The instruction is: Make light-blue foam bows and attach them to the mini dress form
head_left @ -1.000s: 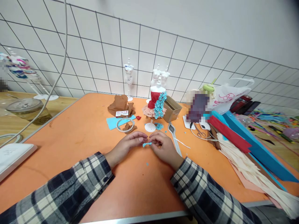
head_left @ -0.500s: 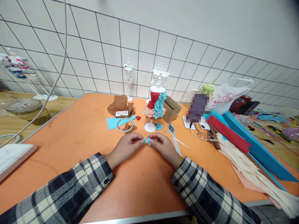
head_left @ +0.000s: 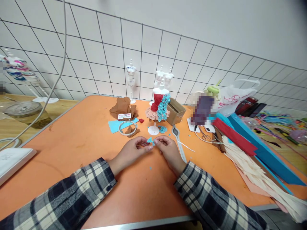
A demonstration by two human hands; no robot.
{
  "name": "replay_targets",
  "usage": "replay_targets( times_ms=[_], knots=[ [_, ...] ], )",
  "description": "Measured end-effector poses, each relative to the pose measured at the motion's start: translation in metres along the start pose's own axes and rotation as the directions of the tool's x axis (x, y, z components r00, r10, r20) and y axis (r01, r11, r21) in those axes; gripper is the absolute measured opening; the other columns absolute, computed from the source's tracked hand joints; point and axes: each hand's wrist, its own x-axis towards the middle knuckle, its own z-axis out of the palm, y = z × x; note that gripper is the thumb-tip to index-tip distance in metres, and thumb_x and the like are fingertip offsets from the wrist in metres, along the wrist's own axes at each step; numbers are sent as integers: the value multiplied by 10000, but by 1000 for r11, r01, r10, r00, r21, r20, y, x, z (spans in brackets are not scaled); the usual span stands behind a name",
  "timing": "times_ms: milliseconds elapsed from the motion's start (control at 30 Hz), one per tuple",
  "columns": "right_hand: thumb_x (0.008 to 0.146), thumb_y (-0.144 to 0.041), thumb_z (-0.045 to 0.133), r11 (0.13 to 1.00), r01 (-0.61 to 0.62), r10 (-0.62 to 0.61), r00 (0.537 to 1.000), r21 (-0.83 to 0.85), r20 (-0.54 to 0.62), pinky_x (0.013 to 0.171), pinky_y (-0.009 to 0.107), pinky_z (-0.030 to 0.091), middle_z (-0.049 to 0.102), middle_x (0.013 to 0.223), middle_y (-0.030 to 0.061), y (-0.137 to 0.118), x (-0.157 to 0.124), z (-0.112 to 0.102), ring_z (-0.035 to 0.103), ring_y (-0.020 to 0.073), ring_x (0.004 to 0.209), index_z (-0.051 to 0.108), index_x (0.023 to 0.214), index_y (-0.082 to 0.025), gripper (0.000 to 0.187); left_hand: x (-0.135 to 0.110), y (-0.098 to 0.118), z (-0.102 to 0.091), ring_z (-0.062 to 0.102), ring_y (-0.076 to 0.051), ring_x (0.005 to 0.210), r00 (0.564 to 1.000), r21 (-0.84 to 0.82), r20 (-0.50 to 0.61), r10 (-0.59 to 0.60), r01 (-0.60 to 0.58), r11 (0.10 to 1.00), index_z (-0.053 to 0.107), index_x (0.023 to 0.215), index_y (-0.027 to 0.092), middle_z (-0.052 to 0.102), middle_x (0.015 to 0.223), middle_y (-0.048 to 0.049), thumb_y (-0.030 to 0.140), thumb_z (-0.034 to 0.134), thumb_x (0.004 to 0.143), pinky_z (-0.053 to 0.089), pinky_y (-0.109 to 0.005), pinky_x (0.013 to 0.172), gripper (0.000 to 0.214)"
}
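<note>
A small blue paper piece (head_left: 151,140) is pinched between the fingertips of both my hands, just above the orange table (head_left: 79,134). My left hand (head_left: 133,150) grips it from the left with fingers curled. My right hand (head_left: 168,149) grips it from the right, fingers closed too. Behind them stands a small mannequin (head_left: 158,107) on a white round base, wearing a red top, a pink skirt and a blue ruffle. Both my arms are in plaid sleeves.
Brown fabric (head_left: 122,108), a blue sheet and a tape ring (head_left: 127,127) lie behind my left hand. A cardboard box (head_left: 176,111), scissors (head_left: 203,134), stacked red, blue and cream sheets (head_left: 249,150) fill the right. A glass lid (head_left: 25,111) and white mannequins (head_left: 130,76) sit farther back.
Both hands have lifted slightly and moved away from me with the blue piece. The piece now stands bunched up between the fingertips instead of lying flat.
</note>
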Motion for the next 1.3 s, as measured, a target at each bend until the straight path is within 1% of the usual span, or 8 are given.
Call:
replay_targets(
  times_ms=[200, 367, 500, 567, 667, 900, 1067, 1300],
  knots=[
    [723, -400, 686, 994, -71, 66, 996, 85, 60, 490, 229, 315, 547, 655, -29, -1, -4, 6, 421, 93, 541, 630, 780, -185, 230, -3, 3, 6, 589, -168, 709, 999, -49, 41, -33, 35, 998, 659, 785, 150, 666, 751, -6, 480, 645, 768, 430, -250, 635, 331],
    [735, -377, 655, 996, -71, 66, 995, 61, 79, 512, 230, 354, 561, 682, -22, -4, -6, 4, 466, 104, 566, 618, 775, -194, 192, -4, 3, 5, 555, -157, 635, 996, -23, 70, -63, 65, 998, 678, 761, 139, 645, 670, 1, 483, 639, 763, 388, -242, 578, 347],
    [752, -347, 627, 998, 59, -55, 993, -37, 106, 608, 251, 425, 611, 861, 12, -4, -6, 3, 515, 118, 652, 653, 935, -212, 229, -5, 2, 7, 586, -179, 665, 997, 33, 74, -6, 3, 999, 694, 748, 144, 676, 694, -17, 452, 644, 760, 427, -256, 610, 312],
    [739, -324, 641, 980, 126, -113, 989, -151, 92, 618, 260, 422, 609, 859, 23, -4, -5, 3, 504, 124, 658, 670, 882, -204, 189, -6, 2, 7, 598, -190, 689, 997, 95, 66, 46, -52, 994, 709, 734, 155, 688, 711, -26, 433, 655, 759, 448, -263, 631, 284],
    [739, -309, 635, 965, 127, -116, 991, -227, 62, 583, 260, 394, 575, 737, 10, -1, -3, 2, 474, 123, 613, 652, 761, -191, 122, -8, 4, 6, 605, -195, 715, 988, 157, 71, 141, -150, 976, 727, 728, 176, 698, 738, -35, 422, 646, 781, 465, -264, 661, 265],
    [747, -341, 643, 999, 12, -8, 995, -41, 98, 559, 241, 414, 568, 669, -10, 1, -2, 1, 513, 115, 600, 607, 769, -178, 169, -10, 10, 1, 576, -173, 695, 969, 213, 111, 219, -238, 948, 700, 698, 173, 650, 702, -27, 428, 521, 880, 439, -245, 660, 361],
    [715, -397, 700, 987, -68, 52, 992, 145, 116, 394, 188, 352, 588, 835, -1, 3, -4, 3, 479, 85, 551, 599, 989, -210, 346, -8, 7, -1, 559, -163, 678, 980, 257, 35, 195, -198, 946, 685, 706, 170, 636, 700, -8, 429, 493, 900, 407, -236, 627, 376],
    [710, -407, 716, 966, -146, 131, 988, 215, 82, 368, 181, 328, 642, 773, 16, 7, -4, 6, 418, 65, 477, 607, 828, -193, 268, -7, 4, 2, 625, -196, 765, 982, 244, 22, 189, -188, 951, 723, 782, 191, 710, 796, -27, 441, 512, 894, 452, -257, 699, 346]
  ],
)
